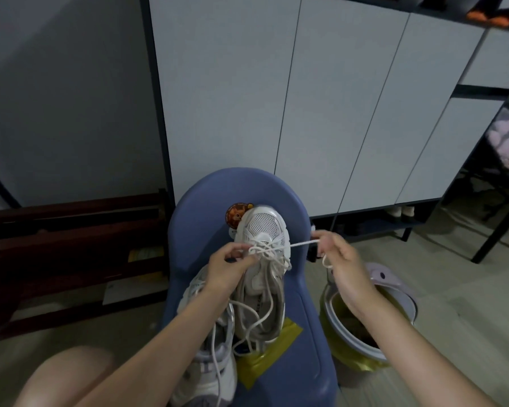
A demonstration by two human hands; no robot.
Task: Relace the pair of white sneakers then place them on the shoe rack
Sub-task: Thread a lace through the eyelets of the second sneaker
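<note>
Two white sneakers lie on a blue chair [303, 333] in front of us. We see the first sneaker [262, 259] standing in the middle of the seat, with its toe pointing away from us toward the chair back. The second sneaker [209, 356] lies just beside it on the left, closer to us, and our left arm covers part of it.

We look at our left hand [229, 267] first. Its fingers and thumb are curled in and pinch the white lace [301, 243] right where it crosses over the front of the first sneaker. Our right hand [340, 257] is out to the right of the shoe. Its fingers are curled too, and they pinch the far end of the same lace. The lace runs in a tight, straight line from the shoe to this hand. A small loop of lace hangs under the right fingers. More loose lace lies in curls over the back of the shoes.

We see a round sticker [236, 215] on the chair just behind the toe. A yellow bag [279, 348] lies on the seat under the shoes. A bin with a yellow liner [347, 342] stands on the floor to the right of the chair. Behind the chair we see a tall cabinet with pale doors [276, 98]. A dark wooden rack [71, 248] sits low on the left.
</note>
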